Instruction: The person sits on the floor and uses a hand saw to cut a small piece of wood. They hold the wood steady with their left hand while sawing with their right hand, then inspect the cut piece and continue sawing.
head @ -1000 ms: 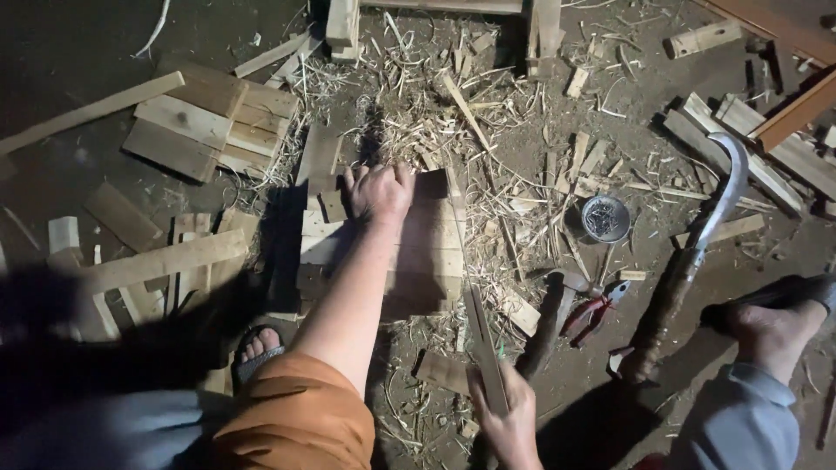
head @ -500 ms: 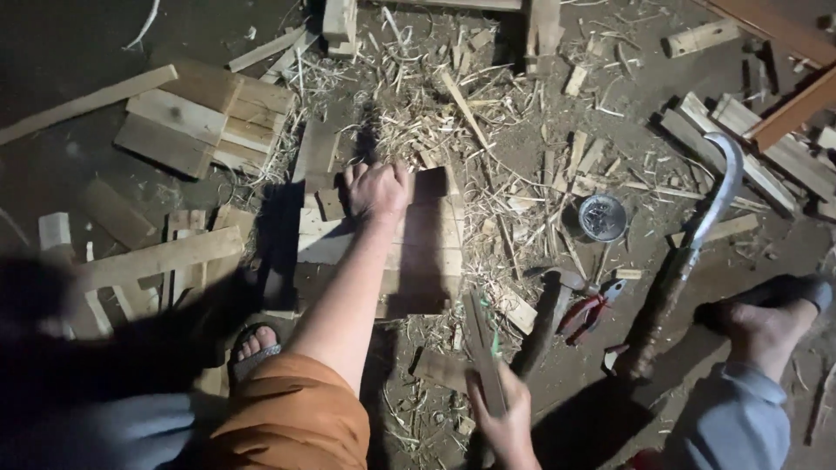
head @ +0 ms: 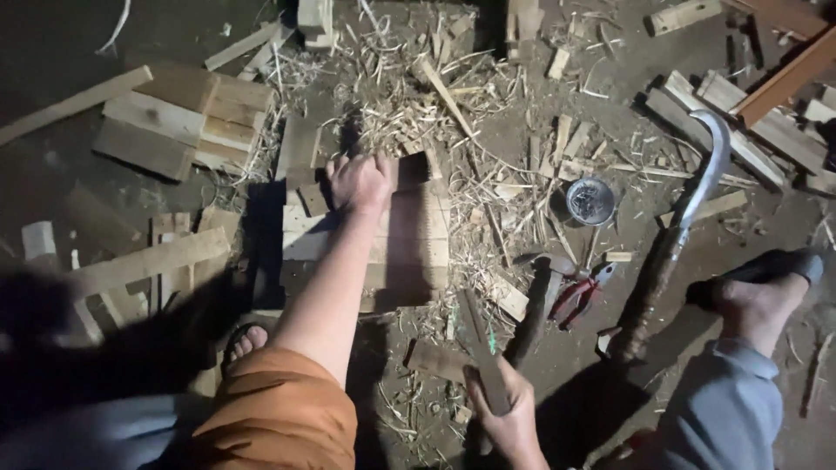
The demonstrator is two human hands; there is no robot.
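Observation:
My left hand point(head: 357, 183) lies palm down on the far top edge of a small crate point(head: 414, 252) made of pale wooden slats, fingers curled over its rim. The crate stands on the dirt floor among straw-like shavings. At the bottom of the view, my right hand point(head: 509, 418) is closed around the near end of a dark flat wooden stick point(head: 479, 344), which points up toward the crate's near right corner. My orange sleeve covers the left upper arm.
A curved blade on a long wooden handle point(head: 684, 218) lies to the right, beside red-handled pliers point(head: 579, 292), a hammer point(head: 538, 283) and a small round tin point(head: 590, 200). Stacked planks point(head: 174, 122) lie at upper left. My sandalled feet point(head: 758, 292) point(head: 248, 341) flank the crate; offcuts litter the floor.
The view has drifted slightly. Both hands keep their places, the left on the crate and the right on the stick.

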